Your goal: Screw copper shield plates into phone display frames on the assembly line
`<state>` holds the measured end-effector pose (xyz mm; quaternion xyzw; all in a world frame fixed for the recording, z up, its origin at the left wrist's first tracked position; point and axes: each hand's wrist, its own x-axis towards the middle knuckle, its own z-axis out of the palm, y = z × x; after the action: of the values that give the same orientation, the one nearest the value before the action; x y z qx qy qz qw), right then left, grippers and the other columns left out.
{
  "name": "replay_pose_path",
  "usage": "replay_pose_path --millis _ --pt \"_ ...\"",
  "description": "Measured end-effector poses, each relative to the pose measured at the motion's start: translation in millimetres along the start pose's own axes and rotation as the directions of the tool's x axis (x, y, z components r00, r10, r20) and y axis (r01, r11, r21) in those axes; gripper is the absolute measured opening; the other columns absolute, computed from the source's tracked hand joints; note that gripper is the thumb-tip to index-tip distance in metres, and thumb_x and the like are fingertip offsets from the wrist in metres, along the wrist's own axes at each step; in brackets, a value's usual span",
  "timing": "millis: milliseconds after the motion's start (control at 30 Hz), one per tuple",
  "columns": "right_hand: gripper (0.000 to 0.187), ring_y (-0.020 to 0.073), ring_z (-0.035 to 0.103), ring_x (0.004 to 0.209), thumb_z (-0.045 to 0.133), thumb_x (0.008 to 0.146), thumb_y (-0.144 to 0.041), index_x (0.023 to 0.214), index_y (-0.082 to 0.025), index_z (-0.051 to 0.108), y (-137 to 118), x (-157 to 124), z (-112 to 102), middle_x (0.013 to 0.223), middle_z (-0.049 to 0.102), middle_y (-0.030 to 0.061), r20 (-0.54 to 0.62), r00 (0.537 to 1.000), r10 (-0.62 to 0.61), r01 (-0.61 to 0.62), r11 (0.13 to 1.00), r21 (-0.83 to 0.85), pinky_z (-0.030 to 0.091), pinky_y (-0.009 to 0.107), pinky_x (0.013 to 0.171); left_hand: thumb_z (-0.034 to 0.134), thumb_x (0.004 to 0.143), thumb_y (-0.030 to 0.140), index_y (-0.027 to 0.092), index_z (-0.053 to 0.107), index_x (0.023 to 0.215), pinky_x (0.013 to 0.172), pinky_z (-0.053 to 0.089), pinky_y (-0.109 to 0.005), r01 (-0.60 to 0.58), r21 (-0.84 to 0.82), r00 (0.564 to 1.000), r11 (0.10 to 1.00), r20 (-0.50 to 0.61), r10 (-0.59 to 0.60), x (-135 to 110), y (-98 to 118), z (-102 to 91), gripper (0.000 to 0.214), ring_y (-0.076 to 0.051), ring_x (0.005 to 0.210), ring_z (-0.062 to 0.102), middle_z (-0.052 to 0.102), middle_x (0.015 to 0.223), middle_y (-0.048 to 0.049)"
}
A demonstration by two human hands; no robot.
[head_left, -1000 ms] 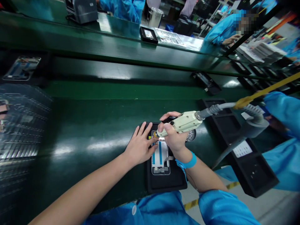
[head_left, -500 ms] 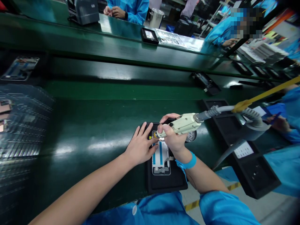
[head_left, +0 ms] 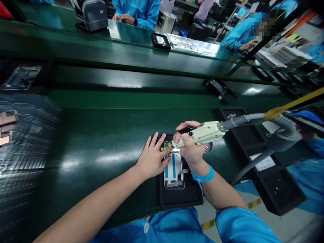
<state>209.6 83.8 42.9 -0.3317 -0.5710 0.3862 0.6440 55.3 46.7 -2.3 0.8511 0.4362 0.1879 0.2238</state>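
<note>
A phone frame (head_left: 173, 168) with blue strips lies in a black foam tray (head_left: 181, 198) at the front of the bench. My left hand (head_left: 152, 157) rests with fingers spread over the tray's left edge, its thumb and index finger touching the upper part of the phone frame. Gripped in my right hand (head_left: 192, 150) is a pale electric screwdriver (head_left: 207, 133), tilted, with its yellow-collared tip over the top of the frame. Fingers hide the exact spot under the tip. A round metallic piece (head_left: 208, 147) shows partly behind my right hand.
Clear plastic trays (head_left: 22, 141) are stacked at the left. A black compartment box (head_left: 263, 158) stands at the right, below the screwdriver's cable (head_left: 243, 118). Other phone trays (head_left: 220, 90) sit on the line behind. Co-workers in blue are at the far side and right.
My right hand and the screwdriver have shifted slightly to the right. My left hand stays on the phone frame. At the right, a co-worker has moved, and a dark flat object now shows there.
</note>
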Motion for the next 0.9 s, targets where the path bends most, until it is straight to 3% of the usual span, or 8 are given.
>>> replay_pose_path --millis 133,433,700,800,900 --pt "0.033 0.0080 0.059 0.058 0.070 0.091 -0.036 0.117 -0.028 0.053 6.7 -6.9 0.1 0.101 0.061 -0.0007 0.058 0.998 0.020 -0.020 1.000 -0.010 0.054 0.026 0.054 0.058 0.098 0.036 0.031 0.067 0.130 0.121 0.022 -0.068 -0.001 0.003 1.000 1.000 -0.007 0.001 -0.1 -0.6 2.1 0.034 -0.045 0.155 0.011 0.024 0.168 -0.0090" --pt "0.032 0.0083 0.060 0.060 0.071 0.091 -0.032 0.118 -0.028 0.055 9.5 -8.0 -0.3 0.100 0.061 -0.0006 0.066 0.998 0.025 -0.026 1.000 0.013 0.054 0.026 0.055 0.061 0.096 0.035 0.033 0.068 0.129 0.120 0.022 -0.070 -0.002 -0.016 1.000 1.000 -0.016 0.002 -0.2 -1.1 3.8 0.034 -0.045 0.156 0.011 0.023 0.169 -0.0056" --pt "0.033 0.0094 0.062 0.061 0.072 0.088 -0.028 0.117 -0.026 0.057 11.4 -11.8 4.8 0.098 0.063 -0.0004 0.070 0.998 0.000 0.001 1.000 -0.013 0.055 0.027 0.058 0.061 0.096 0.034 0.028 0.069 0.127 0.120 0.023 -0.068 -0.013 0.008 0.999 1.000 -0.035 0.014 1.9 -1.7 5.0 0.033 -0.044 0.155 0.013 0.024 0.168 -0.0107" --pt "0.033 0.0091 0.062 0.058 0.073 0.086 -0.029 0.116 -0.026 0.058 3.8 -4.8 3.2 0.099 0.065 -0.0002 0.032 0.999 0.040 -0.040 0.999 0.016 0.055 0.026 0.055 0.059 0.096 0.033 0.022 0.065 0.133 0.121 0.026 -0.066 0.026 0.042 0.998 0.999 -0.064 -0.024 -3.4 5.9 2.3 0.039 -0.043 0.154 0.020 0.033 0.163 -0.0184" --pt "0.029 0.0096 0.061 0.052 0.073 0.084 -0.027 0.110 -0.024 0.061 -12.9 12.6 -8.3 0.093 0.066 -0.0009 -0.127 0.991 -0.035 0.043 0.998 0.055 0.052 0.025 0.049 0.057 0.097 0.044 0.015 0.064 0.133 0.123 0.025 -0.062 0.021 0.052 0.997 0.998 -0.070 -0.017 -24.6 28.8 -1.9 0.047 -0.040 0.152 0.029 0.045 0.155 -0.0207"
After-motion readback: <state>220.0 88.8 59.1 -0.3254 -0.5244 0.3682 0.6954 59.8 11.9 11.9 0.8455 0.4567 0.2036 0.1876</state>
